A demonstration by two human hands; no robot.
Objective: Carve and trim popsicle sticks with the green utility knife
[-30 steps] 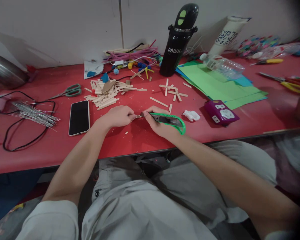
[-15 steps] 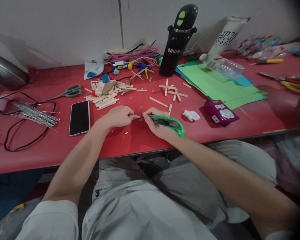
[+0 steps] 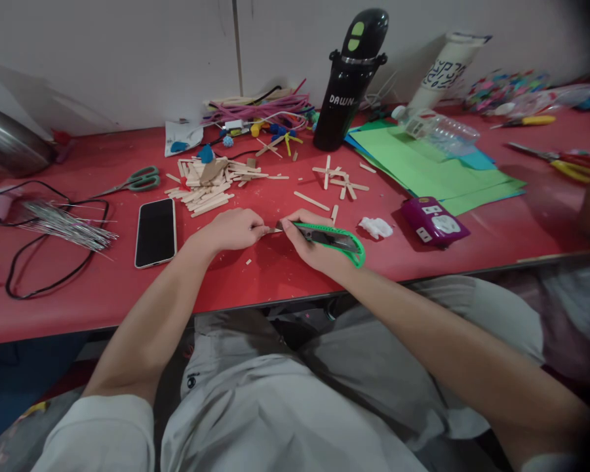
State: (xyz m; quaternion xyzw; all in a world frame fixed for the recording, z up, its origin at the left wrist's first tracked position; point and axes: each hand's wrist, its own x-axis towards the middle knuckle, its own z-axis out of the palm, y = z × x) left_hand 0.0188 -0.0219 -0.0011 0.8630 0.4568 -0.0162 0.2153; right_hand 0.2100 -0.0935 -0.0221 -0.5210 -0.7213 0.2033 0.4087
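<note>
My right hand (image 3: 311,244) is wrapped round a green box cutter (image 3: 341,240), with the blade end towards the left. My left hand (image 3: 240,229) pinches a short wooden stick (image 3: 274,230) whose pale tip shows between the two hands. The blade end lies at or very close to that tip; whether it touches is too small to tell. Both hands are low over the red table, near its front edge. Beyond them lie a loose craft stick (image 3: 311,200) and some sticks joined into crosses (image 3: 345,185).
Behind my left hand is a pile of craft sticks (image 3: 209,187). A phone (image 3: 156,233), scissors (image 3: 136,180) and metal wires (image 3: 71,225) lie leftward. To the right are white putty-like stuff (image 3: 376,227), a purple socket block (image 3: 433,221), green paper (image 3: 423,167) and a black bottle (image 3: 344,98).
The box cutter in my right hand has shifted slightly to the right, and its handle has turned a little. My left hand stays almost still, pinching the stick.
</note>
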